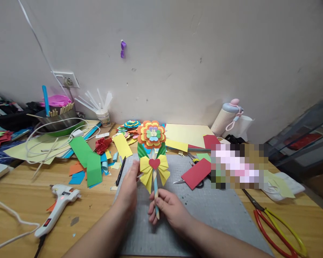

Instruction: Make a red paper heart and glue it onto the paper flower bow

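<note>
My right hand [168, 208] is closed around the striped stick [156, 186] of an upright paper flower, over the grey cutting mat [210, 211]. The flower head [151, 134] has orange, yellow, green and blue layers, with green leaves under it. A yellow pleated bow [163, 168] with a red heart [154, 163] sits on the stick. My left hand [130, 186] pinches the bow's left wing with its fingertips.
A white glue gun [57, 206] lies at the left on the wooden table. Coloured paper scraps, a black pen [120, 171] and more paper flowers [130, 125] lie behind. Red and yellow scissors [274, 224] lie at the right, near a bottle [227, 116] by the wall.
</note>
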Available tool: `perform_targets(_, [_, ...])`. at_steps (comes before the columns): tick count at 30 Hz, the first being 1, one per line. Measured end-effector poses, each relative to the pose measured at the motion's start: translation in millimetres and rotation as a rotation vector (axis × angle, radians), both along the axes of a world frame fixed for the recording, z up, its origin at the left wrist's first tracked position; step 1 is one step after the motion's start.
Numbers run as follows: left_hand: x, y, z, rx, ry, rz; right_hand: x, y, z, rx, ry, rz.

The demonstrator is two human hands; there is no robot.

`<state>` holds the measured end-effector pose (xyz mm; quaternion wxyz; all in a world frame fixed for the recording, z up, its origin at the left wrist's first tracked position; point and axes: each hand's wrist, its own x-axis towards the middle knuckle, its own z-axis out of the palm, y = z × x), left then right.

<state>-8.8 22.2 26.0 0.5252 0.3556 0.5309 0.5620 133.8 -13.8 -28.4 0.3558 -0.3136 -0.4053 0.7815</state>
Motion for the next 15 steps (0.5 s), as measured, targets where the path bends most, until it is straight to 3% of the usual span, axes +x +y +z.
perform_targets(5, [0,9,-23.4,0.139,0.168,0.126,9,17,2.8,0.055,-0.055,-0.170])
perform_targets(10, [4,5,-27.7,0.356,0.336,0.009,15,23,5.4,0.111,-0.070,-0.241])
perform_targets(15, [2,2,-31.6,0.516,0.477,-0.041,10,13,8.6,0.106,-0.062,-0.174])
